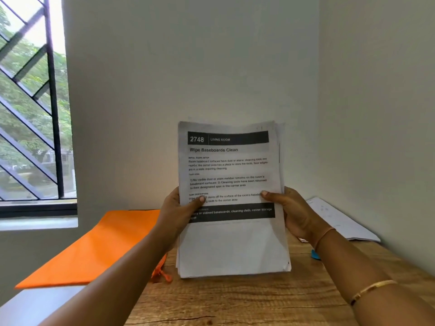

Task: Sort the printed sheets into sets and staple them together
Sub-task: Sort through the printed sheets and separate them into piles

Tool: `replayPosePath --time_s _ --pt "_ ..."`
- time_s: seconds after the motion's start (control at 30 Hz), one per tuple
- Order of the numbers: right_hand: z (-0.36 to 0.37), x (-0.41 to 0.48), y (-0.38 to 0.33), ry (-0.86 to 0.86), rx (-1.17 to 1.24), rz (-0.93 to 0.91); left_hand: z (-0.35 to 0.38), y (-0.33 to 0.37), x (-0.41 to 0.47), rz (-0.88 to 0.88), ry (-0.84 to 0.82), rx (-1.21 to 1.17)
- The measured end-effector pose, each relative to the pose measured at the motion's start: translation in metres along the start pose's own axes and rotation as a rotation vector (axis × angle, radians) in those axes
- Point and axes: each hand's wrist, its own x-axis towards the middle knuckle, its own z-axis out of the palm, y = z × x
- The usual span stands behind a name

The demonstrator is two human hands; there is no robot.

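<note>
A stack of printed sheets [231, 245] stands upright in front of me, its lower edge resting on or just above the wooden table [235, 300]. The top page reads "2748 Living Room, Wipe Baseboards Clean". My left hand [177, 214] grips the stack's left edge with the thumb on the page. On the right edge my right hand [290, 211] holds it the same way. Just past my right wrist, a small blue object [315, 254] shows, mostly hidden; I cannot tell what it is.
An orange zip folder [98, 245] lies on the table's left side, overhanging toward the window. More white sheets [339, 220] lie at the far right against the wall. Walls close in behind and to the right.
</note>
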Motion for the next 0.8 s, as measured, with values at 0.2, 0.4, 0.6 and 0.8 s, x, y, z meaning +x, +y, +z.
replayPosePath --time_s 0.2,0.4,0.6,0.8 --pt "-0.002 0.002 -0.002 -0.044 -0.007 -0.026 0.004 -0.001 0.005 0.027 0.031 0.028" --pt "0.001 -0.001 -0.006 -0.052 -0.007 -0.107 -0.002 0.003 0.006 0.057 0.026 -0.012" --pt "0.002 -0.005 0.014 -0.028 -0.137 -0.012 -0.005 -0.006 0.0 -0.124 -0.076 0.147" --pt "0.003 -0.004 0.012 -0.013 -0.184 -0.011 -0.004 -0.003 0.0 -0.132 -0.131 0.179"
